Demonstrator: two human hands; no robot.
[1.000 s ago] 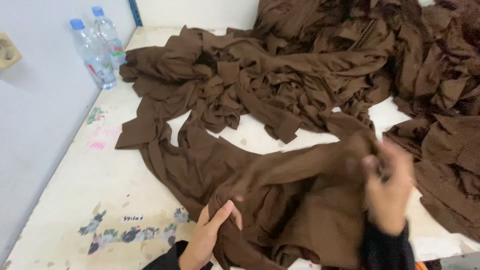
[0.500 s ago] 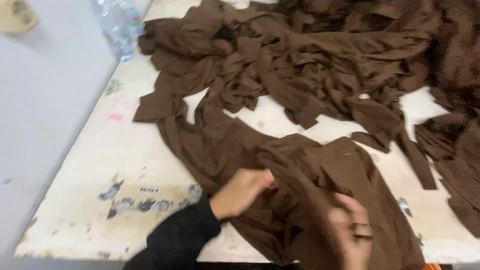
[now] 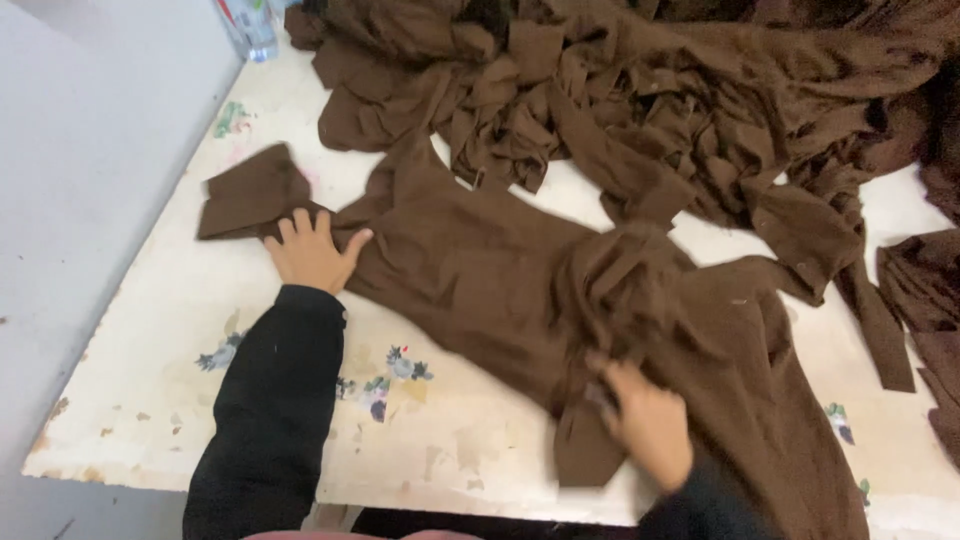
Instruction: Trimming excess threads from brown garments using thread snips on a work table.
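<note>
on the near half of the surface, one brown garment lies partly spread, not yet flat.

your left hand lies flat with its fingers open and splayed, pressing the garment's left end where a sleeve-like flap reaches toward the wall. your right hand sits at the near edge with its fingers curled into a bunched fold; they look closed on cloth, though the grip itself is half hidden. middle panel reads fairly smooth; right of it the fabric is gathered in a thick ridge, and the part nearest you hangs past the surface edge. so, as a judgement: left side laid out, centre and right side left to smooth. behind, well apart from your hands, a tangled heap of brown pieces lies unsorted. plastic bottles stand at the far left corner.
</note>
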